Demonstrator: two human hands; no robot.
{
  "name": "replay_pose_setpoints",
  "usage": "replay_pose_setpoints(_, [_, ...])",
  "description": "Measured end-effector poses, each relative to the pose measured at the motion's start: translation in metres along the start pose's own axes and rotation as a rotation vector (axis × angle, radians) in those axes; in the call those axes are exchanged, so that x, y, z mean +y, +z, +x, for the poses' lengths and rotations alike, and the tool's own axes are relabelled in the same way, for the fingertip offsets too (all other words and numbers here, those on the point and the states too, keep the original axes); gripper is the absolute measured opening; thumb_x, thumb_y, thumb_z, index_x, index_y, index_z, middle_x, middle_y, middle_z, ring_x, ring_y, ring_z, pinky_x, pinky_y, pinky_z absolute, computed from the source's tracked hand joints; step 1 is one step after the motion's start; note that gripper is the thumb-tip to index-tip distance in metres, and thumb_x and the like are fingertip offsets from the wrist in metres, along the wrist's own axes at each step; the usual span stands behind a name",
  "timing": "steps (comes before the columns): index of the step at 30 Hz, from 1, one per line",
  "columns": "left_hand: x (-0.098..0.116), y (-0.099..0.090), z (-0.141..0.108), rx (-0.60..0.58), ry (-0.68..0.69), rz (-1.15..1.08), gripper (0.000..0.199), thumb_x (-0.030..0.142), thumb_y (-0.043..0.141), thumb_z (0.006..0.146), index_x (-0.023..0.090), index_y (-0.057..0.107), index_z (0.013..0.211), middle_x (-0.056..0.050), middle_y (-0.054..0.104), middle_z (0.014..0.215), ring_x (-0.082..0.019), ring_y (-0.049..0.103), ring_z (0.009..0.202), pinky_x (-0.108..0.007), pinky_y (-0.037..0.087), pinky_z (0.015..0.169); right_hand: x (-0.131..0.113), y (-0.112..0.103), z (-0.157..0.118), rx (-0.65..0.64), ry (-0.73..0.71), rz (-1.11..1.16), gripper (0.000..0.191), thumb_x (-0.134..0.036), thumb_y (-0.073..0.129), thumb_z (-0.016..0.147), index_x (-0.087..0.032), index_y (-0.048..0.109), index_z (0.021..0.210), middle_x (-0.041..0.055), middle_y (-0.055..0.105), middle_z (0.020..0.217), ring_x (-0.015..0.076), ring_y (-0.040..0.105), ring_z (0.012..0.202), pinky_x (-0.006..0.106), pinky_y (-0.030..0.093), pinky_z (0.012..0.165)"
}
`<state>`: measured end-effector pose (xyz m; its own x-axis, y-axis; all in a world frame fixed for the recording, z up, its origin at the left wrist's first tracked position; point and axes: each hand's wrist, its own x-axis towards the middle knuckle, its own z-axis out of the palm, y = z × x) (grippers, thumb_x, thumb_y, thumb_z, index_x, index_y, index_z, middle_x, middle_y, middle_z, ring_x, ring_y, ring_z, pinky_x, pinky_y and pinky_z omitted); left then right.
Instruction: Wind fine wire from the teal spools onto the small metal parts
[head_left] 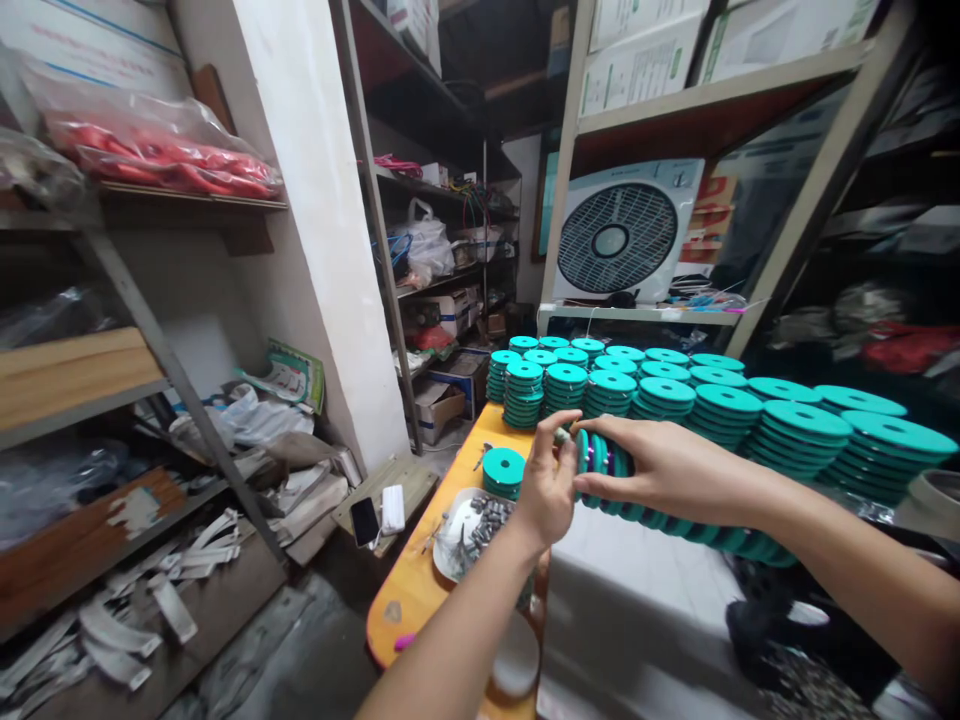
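The right hand (660, 460), in the centre-right of the frame, is clamped on a few teal discs (592, 455), its thumb below them and its fingers over the top. The discs stand on edge, face to face, with dark purple, shiny material between them. The left hand (549, 485), just beside it near the centre, has its fingers and thumb closed around a small part (561, 436) at the near end of the discs; the part looks greenish, though it is too small and half hidden to name.

Under the right hand and forearm a row (697, 530) of teal discs on edge runs toward the right, over a white surface (637, 610). Behind the hands, flat stacks (724, 400) of teal discs spread from the centre to the right edge. A smaller stack (502, 468) lies on the yellow table (420, 560), left of the left hand. Below it a white plate (448, 565) holds grey metal pieces (487, 522), and a white bowl (516, 655) sits at the lower centre, partly behind the left forearm. A phone (365, 522) and a white case (392, 508) lie on a low bench (420, 482) at the lower left of centre. A fan (619, 235) stands on a shelf (645, 315) at the upper right.
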<state>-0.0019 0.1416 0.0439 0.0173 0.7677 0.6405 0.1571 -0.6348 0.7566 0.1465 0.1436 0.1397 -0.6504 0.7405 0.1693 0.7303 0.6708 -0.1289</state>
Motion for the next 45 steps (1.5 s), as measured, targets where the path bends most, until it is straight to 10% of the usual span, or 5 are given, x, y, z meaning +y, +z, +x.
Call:
replay_pose_setpoints(27, [-0.005, -0.006, 0.006, -0.081, -0.004, -0.003, 0.031, 0.033, 0.033, 0.095, 0.026, 0.044, 0.122, 0.001, 0.051, 0.074, -0.016, 0.049, 0.066, -0.030, 0.043, 0.070, 0.003, 0.003, 0.002, -0.007, -0.006, -0.006, 0.065, -0.068, 0.044, 0.080, -0.018, 0.052, 0.122, 0.0096, 0.066, 0.104, 0.0267, 0.062, 0.084, 0.035, 0.046, 0.067])
replay_pose_setpoints(45, [-0.002, -0.013, 0.013, -0.113, -0.043, -0.112, 0.035, 0.035, 0.050, 0.088, 0.024, 0.052, 0.121, -0.005, 0.056, 0.097, -0.020, 0.054, 0.093, -0.035, 0.041, 0.092, -0.004, -0.011, -0.004, -0.046, 0.030, 0.100, 0.079, -0.076, 0.021, 0.083, -0.018, 0.049, 0.129, 0.0129, 0.064, 0.111, 0.0290, 0.061, 0.094, 0.035, 0.044, 0.075])
